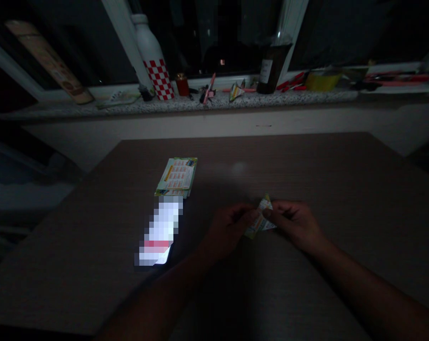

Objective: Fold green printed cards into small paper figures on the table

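Both my hands hold a small folded printed paper card (260, 224) just above the dark wooden table (292, 293). My left hand (232, 225) pinches its left side between thumb and fingers. From the other side, my right hand (297, 221) grips it with the thumb pressed on top. The card has a pointed upper corner and a fold running across it. To the left lies a stack of similar printed cards (177, 176). Just nearer than the stack is a lit phone (159, 232) with a blurred-out screen.
Behind the table runs a granite windowsill (207, 106). On it stand a red-checked white bottle (157, 71), a tall tube (50, 64), a small jar (182, 85), a dark bag (271, 71), a folded paper piece (236, 92) and a yellow container (323, 81). The light is dim.
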`<state>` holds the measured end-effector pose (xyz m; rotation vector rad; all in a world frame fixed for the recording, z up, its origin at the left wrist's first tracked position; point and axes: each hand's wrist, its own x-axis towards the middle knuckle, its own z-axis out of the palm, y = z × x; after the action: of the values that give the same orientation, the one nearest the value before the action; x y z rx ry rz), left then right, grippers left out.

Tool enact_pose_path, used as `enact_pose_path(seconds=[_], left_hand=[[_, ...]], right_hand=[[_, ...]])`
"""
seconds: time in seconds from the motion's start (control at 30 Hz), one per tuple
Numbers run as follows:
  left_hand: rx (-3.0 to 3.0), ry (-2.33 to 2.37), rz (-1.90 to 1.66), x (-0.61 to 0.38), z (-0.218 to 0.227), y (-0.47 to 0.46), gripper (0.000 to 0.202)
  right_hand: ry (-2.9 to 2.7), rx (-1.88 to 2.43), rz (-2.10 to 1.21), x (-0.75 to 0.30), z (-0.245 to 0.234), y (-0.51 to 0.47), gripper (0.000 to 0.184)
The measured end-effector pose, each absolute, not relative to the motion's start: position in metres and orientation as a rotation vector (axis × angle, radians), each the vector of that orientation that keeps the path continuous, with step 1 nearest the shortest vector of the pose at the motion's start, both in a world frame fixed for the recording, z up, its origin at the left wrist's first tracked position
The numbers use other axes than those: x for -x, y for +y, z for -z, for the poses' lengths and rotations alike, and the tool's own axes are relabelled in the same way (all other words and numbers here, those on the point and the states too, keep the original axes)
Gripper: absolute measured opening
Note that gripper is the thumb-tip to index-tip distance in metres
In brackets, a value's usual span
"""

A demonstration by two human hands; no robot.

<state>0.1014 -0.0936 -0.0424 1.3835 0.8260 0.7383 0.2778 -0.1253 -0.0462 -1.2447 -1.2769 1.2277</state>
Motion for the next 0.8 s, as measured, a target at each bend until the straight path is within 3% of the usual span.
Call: enact_pose_path(seconds=[0.5, 0.57, 0.67, 0.8], left_hand=[[-1.479, 0.781, -0.682, -0.096, 0.045, -0.091, 0.023], [-1.611, 0.752, -0.763, -0.094, 0.045, -0.093, 0.019], [-1.982, 0.762, -0.946, -0.091, 0.045, -0.095, 0.035], [-2.308, 0.669, -1.042, -0.089, 0.043, -0.091, 0.019]], right_hand=[[-1.223, 1.179, -1.366, -0.276, 0.046, -0.126, 0.030], [-1.163, 1.146, -1.369, -0.277, 0.047, -0.126, 0.031], [-1.091, 1.117, -1.377, -0.277, 0.051, -0.126, 0.029], [-1.093, 1.100, -1.400, -0.275, 0.049, -0.126, 0.028]])
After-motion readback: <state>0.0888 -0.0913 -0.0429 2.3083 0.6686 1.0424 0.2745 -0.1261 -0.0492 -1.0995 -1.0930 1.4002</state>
